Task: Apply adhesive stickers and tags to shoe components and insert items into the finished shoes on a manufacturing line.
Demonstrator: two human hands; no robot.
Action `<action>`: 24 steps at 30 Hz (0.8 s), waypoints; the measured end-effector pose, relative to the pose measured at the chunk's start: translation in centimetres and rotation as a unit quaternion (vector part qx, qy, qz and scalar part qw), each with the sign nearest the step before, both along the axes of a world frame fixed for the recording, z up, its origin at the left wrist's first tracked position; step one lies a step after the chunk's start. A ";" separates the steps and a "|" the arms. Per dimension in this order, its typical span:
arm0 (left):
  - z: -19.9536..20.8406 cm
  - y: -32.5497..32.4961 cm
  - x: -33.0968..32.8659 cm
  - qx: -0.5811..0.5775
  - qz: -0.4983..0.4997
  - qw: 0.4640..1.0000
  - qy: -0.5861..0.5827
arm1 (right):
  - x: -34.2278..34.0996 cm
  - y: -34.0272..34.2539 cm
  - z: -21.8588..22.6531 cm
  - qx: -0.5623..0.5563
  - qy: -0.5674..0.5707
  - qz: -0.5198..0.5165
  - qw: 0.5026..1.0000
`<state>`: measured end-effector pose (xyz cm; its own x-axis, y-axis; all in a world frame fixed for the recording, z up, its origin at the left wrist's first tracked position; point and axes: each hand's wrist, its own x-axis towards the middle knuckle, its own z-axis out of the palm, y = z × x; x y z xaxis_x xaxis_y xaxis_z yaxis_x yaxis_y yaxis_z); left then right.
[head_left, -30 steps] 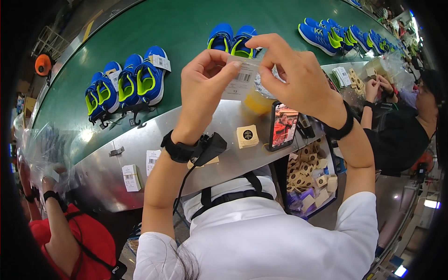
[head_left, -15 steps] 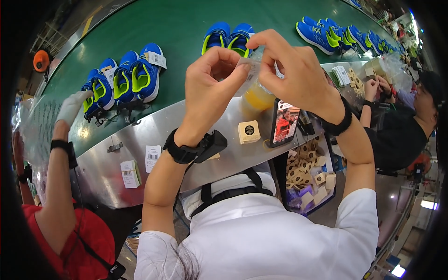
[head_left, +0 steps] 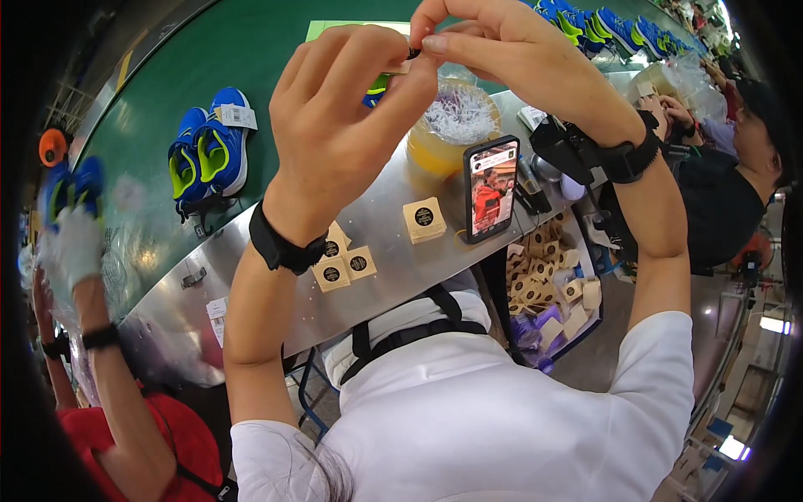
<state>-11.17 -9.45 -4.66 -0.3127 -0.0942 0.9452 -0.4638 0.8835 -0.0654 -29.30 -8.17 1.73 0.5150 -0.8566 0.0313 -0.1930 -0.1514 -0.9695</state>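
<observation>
My left hand [head_left: 347, 117] and my right hand [head_left: 510, 50] meet fingertip to fingertip over the far side of the bench. Between them is a small tan card tag [head_left: 396, 69] with a black print, mostly covered by my fingers. The left thumb and forefinger pinch it, and the right thumb and forefinger close at its edge. Behind my left hand a blue and lime shoe [head_left: 375, 89] shows only in part, and a pale green sheet [head_left: 322, 28] sticks out above the knuckles. Stacked tan tags [head_left: 424, 219] and a smaller group of tan tags [head_left: 345, 266] lie below my hands.
A yellow tub [head_left: 439, 155] full of white strands stands beside a propped phone [head_left: 492, 191]. A bin of tan tags [head_left: 544, 272] sits below the metal bench edge [head_left: 276, 289]. Tagged blue shoes [head_left: 219, 155] rest on the green belt [head_left: 276, 67]. Co-workers sit on both sides.
The white label between my fingers has given way to a tan tag. Both hands rose in the picture. At left, a co-worker's gloved hand has lifted a pair of shoes away.
</observation>
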 end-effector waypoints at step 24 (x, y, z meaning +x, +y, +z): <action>-11.8 -6.7 3.9 0.422 0.026 0.834 -0.354 | -33.1 -16.8 -9.6 -0.143 0.592 -0.242 0.755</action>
<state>-7.27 -16.15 -16.42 -0.7395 -0.6633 0.1147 -0.6119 0.7334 0.2961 -62.43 -25.01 -7.86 -0.0448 -0.9989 0.0141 -0.9989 0.0446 -0.0137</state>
